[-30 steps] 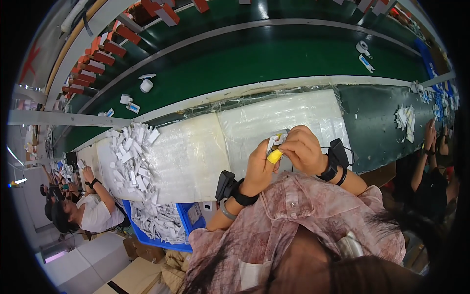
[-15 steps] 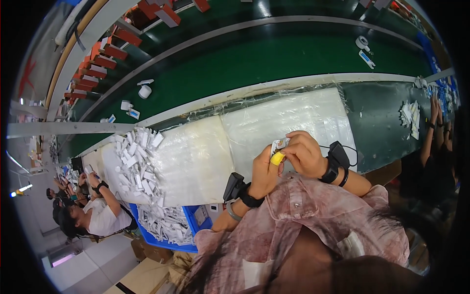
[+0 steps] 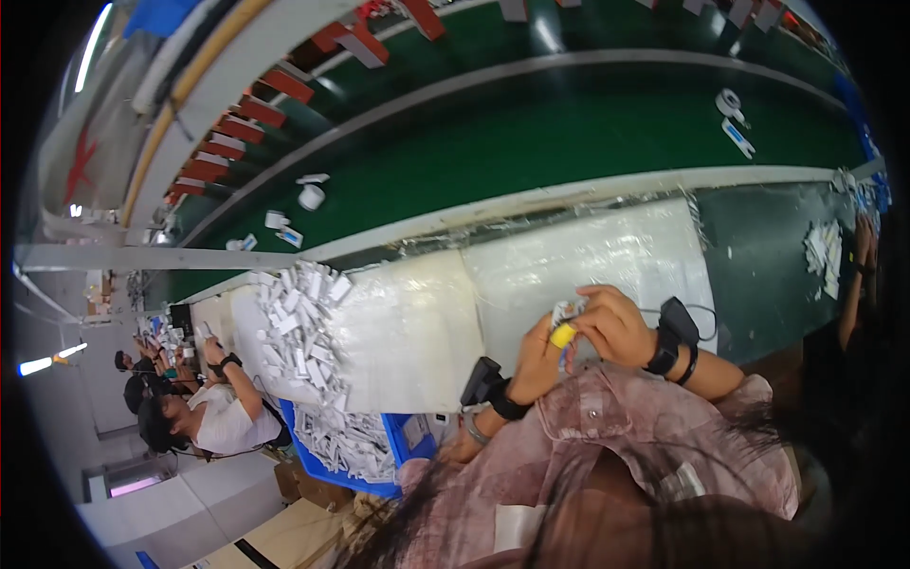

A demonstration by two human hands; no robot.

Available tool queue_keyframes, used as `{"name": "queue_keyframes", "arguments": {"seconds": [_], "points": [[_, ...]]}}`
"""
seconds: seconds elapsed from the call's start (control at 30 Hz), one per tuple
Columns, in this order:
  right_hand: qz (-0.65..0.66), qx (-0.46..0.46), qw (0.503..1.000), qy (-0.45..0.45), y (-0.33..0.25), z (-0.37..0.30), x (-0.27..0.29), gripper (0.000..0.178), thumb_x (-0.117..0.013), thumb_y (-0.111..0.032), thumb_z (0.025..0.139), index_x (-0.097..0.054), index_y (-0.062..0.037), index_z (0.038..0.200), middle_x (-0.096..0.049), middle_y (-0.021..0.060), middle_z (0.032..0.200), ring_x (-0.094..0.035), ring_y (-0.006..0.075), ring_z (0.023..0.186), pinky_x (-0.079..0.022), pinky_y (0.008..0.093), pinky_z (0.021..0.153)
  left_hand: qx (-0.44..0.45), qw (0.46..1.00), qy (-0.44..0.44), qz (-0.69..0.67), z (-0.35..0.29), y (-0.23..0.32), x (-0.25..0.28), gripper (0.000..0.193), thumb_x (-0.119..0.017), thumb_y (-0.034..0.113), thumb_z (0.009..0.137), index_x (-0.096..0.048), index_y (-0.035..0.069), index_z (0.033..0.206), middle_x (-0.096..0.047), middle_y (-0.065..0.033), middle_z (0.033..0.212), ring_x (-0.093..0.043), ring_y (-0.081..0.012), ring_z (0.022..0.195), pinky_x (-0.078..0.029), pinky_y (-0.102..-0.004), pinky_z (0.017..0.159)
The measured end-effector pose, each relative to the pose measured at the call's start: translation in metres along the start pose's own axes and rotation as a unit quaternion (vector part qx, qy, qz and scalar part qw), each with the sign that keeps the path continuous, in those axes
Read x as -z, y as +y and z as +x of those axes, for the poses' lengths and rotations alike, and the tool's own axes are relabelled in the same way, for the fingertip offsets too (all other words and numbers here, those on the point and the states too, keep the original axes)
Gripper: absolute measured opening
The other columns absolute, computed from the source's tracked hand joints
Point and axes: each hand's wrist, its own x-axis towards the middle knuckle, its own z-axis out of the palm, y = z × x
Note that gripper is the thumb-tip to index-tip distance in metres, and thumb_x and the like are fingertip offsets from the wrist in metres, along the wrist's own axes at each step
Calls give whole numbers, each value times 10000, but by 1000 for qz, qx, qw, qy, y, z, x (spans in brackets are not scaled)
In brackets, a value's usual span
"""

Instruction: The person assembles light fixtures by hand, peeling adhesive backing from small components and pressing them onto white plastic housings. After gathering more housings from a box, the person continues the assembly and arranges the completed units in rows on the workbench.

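Close in front of my chest, both hands meet over a small white plastic part (image 3: 570, 309), mostly hidden by the fingers. My left hand (image 3: 536, 364) is closed on it from the left, with a yellow covering (image 3: 562, 336) at the thumb tip. My right hand (image 3: 614, 325) curls over the same part from the right, fingertips pinched beside that thumb. What the fingertips do to the part is too small to make out. Beneath the hands lies a bench covered with clear plastic sheeting (image 3: 408, 303).
Many small white parts (image 3: 303, 327) are heaped on the bench at left, above a blue bin (image 3: 391, 488) full of similar parts. Beyond runs a green conveyor belt (image 3: 455, 152) carrying white items (image 3: 311, 196). A person in white (image 3: 227, 417) works at left. More white parts (image 3: 825, 256) lie at right.
The whole view has shifted, so everything appears slightly farther right and lower. Both hands keep the small white part between them, with little visible change of grip.
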Motion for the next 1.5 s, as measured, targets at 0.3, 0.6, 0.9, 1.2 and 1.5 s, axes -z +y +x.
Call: {"name": "queue_keyframes", "arguments": {"seconds": [0.3,0.6,0.9,1.2,1.5], "points": [[5,-24,1000,7,-3,-4,5,134,-659,57,778,-567,-11,848,-527,106,728,-552,274,677,-506,473,893,-82,996,4,39,3,10,-7,199,-464,86,965,-548,-2,1122,-541,-10,714,-498,-68,581,-420,-224,498],[0,-7,999,42,-4,-11,4,157,-664,69,757,-568,-11,852,-540,96,737,-564,261,681,-510,476,894,-165,972,39,162,-1,13,-16,240,-453,111,976,-555,-25,1146,-540,-29,675,-480,-75,553,-400,-233,496],[-58,-80,994,46,10,-25,-6,203,-677,-102,804,-592,-71,987,-577,97,833,-570,294,785,-476,413,725,-61,993,-1,100,17,3,-7,244,-425,168,992,-555,-15,1090,-561,-39,712,-496,-98,536,-407,-251,476],[-54,-241,967,62,78,-56,27,269,-658,-127,805,-590,-60,1056,-596,112,939,-582,318,898,-470,400,793,-2,999,-1,41,120,-8,55,361,-414,392,989,-543,56,1023,-587,-65,732,-562,-135,542,-488,-277,446],[-306,-314,865,243,243,-72,170,294,-598,-39,814,-582,-77,1105,-566,147,1040,-580,363,946,-486,439,814,-92,966,106,-218,208,-54,235,616,-453,539,938,-438,70,1337,-473,-174,1350,-461,-376,1250,-405,-532,1009]]}}
